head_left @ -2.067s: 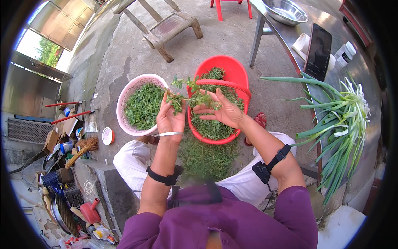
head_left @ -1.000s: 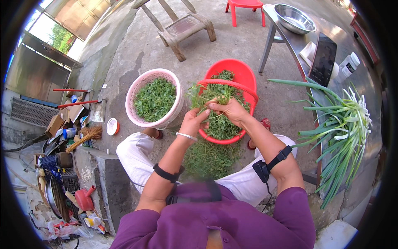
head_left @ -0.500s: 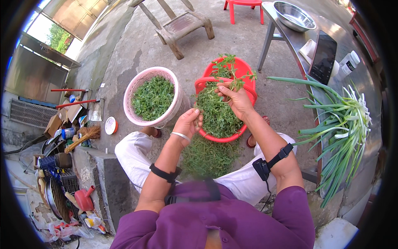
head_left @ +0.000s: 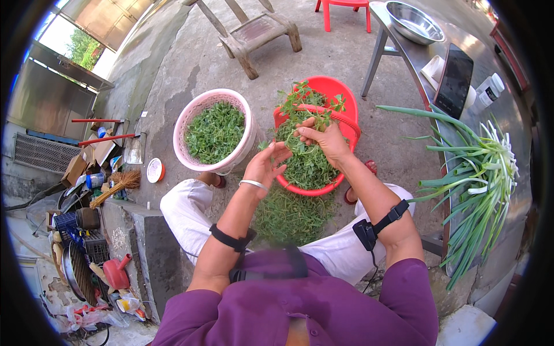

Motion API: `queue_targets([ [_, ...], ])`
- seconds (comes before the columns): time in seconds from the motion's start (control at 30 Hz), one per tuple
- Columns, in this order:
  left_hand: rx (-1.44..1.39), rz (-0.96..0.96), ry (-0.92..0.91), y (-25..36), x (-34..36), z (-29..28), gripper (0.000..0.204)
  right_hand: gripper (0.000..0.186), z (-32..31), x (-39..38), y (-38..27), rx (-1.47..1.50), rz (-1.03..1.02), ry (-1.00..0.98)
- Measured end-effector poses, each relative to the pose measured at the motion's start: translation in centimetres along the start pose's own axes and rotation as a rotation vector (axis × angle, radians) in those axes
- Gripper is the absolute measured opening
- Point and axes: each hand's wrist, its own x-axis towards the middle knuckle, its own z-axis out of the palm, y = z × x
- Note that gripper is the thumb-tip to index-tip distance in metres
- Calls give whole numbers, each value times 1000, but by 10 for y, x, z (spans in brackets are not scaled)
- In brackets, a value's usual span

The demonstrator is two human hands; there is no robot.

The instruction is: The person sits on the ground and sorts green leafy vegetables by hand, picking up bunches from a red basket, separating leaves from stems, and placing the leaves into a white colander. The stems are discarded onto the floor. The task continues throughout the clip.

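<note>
My right hand (head_left: 326,140) grips a bunch of leafy green stems (head_left: 309,104), whose tops fan out above the red basket (head_left: 340,89). To its left, beside that basket's rim, my left hand (head_left: 266,166) has its fingers spread. A small bit of green shows near its fingertips; I cannot make out whether it touches them. More of the same cut greens (head_left: 311,167) fill the basket under my hands. Left of my hands stands a pale pink bucket (head_left: 251,138) of picked leaves (head_left: 214,132). Loose greens (head_left: 294,219) lie on the ground between my legs.
A metal table (head_left: 508,69) at right bears spring onions (head_left: 482,173), a phone (head_left: 454,81), a white bottle (head_left: 487,92) and a steel basin (head_left: 414,22). A wooden chair (head_left: 257,34) and red stool (head_left: 345,4) stand ahead. Clutter with a hand broom (head_left: 118,187) lies left.
My left hand's fingers have gone from pinched together to spread apart. The stems in my right hand have shifted slightly left and down.
</note>
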Motion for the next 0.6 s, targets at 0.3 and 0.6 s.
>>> queue_targets([
  [0.3, 247, 124, -117, -4, 6, 0, 25, 18, 1, 0, 3, -50, 27, -37],
  [0.6, 364, 196, -24, -10, 13, -9, 19, 15, 5, -1, 6, -57, -10, -74],
])
